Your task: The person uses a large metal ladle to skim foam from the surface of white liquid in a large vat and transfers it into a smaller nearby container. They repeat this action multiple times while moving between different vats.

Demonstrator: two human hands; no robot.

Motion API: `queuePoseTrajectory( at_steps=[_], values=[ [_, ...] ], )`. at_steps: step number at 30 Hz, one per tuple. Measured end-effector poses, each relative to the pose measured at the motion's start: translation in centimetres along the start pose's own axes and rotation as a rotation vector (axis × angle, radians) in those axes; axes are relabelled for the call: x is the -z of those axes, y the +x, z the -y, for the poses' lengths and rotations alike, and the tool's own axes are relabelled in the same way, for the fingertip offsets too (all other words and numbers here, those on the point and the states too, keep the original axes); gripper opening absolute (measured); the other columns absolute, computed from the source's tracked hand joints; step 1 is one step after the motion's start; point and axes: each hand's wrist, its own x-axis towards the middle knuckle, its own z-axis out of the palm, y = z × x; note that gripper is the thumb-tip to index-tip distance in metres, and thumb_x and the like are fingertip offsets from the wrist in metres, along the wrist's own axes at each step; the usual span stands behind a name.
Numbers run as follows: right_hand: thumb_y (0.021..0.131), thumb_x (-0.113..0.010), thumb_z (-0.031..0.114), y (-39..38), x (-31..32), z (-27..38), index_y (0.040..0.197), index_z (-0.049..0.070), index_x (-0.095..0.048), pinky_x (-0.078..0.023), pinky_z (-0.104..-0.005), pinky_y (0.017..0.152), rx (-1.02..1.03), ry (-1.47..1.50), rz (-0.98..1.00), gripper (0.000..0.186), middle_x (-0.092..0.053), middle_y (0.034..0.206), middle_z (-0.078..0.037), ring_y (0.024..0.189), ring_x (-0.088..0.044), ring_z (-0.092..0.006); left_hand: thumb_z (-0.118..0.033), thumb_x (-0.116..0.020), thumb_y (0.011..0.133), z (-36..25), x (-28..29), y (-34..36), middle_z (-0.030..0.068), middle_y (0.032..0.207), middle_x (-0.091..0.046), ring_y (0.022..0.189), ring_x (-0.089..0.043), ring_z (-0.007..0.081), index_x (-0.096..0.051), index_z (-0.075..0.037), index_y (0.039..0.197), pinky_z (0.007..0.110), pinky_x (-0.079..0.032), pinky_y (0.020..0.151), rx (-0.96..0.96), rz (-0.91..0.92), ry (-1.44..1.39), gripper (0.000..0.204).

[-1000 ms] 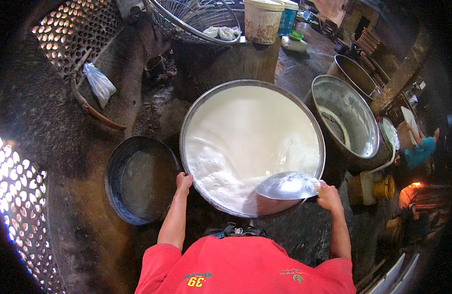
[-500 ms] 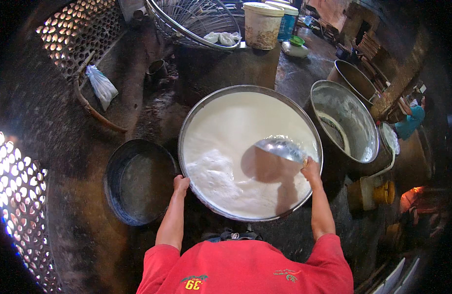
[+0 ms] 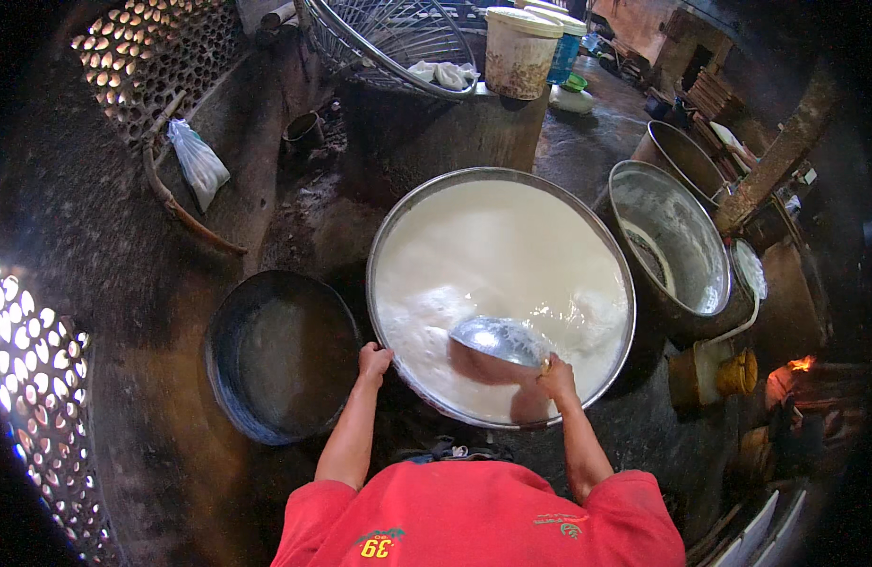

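Observation:
A wide round metal vat (image 3: pixel 500 172) full of milky white liquid (image 3: pixel 492 246) stands in front of me. My right hand (image 3: pixel 557 380) is closed round the short handle of a shiny metal scoop (image 3: pixel 500 340). The scoop's bowl is tilted over the near part of the liquid and throws a shadow there; whether its lower edge touches the surface I cannot tell. Pale froth lies around it. My left hand (image 3: pixel 374 361) is closed on the vat's left rim. Close beside that hand is a dark round basin (image 3: pixel 283 354).
Right of the vat leans a large metal tub (image 3: pixel 667 236) with white residue, another tub (image 3: pixel 686 156) behind it. A yellow container (image 3: pixel 736 373) and a fire (image 3: pixel 801 364) lie farther right. A ledge at the back bears a wire-framed basket (image 3: pixel 398 47) and a bucket (image 3: pixel 519 57).
My right hand has drawn the scoop nearer and to the left across the vat. Froth has spread on the right side. My left hand stays at the rim; the view has shifted slightly.

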Motion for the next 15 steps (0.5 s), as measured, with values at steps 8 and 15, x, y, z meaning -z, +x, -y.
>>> queuePoseTrajectory(
  at_steps=[8, 15],
  values=[
    [0.062, -0.067, 0.011, -5.9, -0.4, 6.2, 0.097, -0.003, -0.056, -0.05, -0.0393, 0.051, 0.007, 0.154, 0.095, 0.039, -0.063, 0.067, -0.019, 0.056, -0.063, -0.0281, -0.011, -0.074, 0.071, -0.1, 0.0, -0.6, 0.0132, 0.086, -0.067, 0.078, -0.063, 0.0226, -0.062, 0.004, 0.094, 0.035, -0.048, 0.069, -0.079, 0.047, -0.051, 0.03],
    [0.063, -0.067, 0.005, -4.2, 10.5, 14.3, 0.103, 0.001, -0.06, -0.049, -0.0379, 0.051, -0.01, 0.207, 0.284, 0.041, -0.063, 0.068, -0.015, 0.056, -0.061, -0.0243, -0.016, -0.075, 0.073, 1.6, -0.3, 1.0, 0.0134, 0.087, -0.068, 0.079, -0.063, 0.0234, -0.063, 0.0, 0.091, 0.036, -0.049, 0.069, -0.156, 0.037, 0.048, 0.028]
  ],
)
